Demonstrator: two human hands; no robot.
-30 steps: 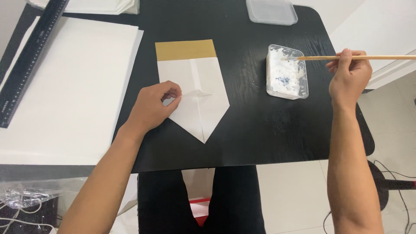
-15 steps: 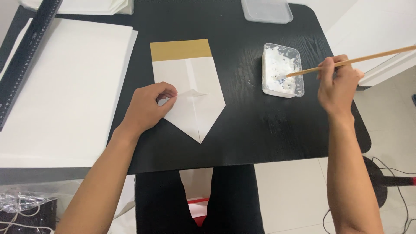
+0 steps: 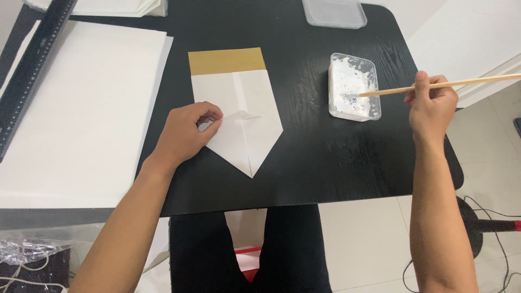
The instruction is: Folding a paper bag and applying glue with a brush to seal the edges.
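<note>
Since half a second ago we have drawn the stick (image 3: 434,86) back a little: its tip, then well inside the tray (image 3: 354,87), now sits just over the tray's right half, and the right hand (image 3: 431,106) has slid away from the tray towards the table edge. A second ago the stick lay level with its tip at the tray's rim. The left hand (image 3: 187,133) has not moved.

Our right hand is pinched shut on the stick, a thin, pale wooden rod that runs off to the right. Our left hand is loosely curled, fingertips pressing down the folded paper (image 3: 239,114); it grips nothing.

The paper lies flat near the middle of the black table (image 3: 325,157). It is white and smooth, folded to a point towards us, with a centre crease and a dull gold band across the far end. The tray is clear plastic, rectangular with rounded corners, holding a white paste, perhaps with bluish flecks. A stack of white sheets (image 3: 81,108) lies to the left, a black ruler (image 3: 32,70) across it
</note>
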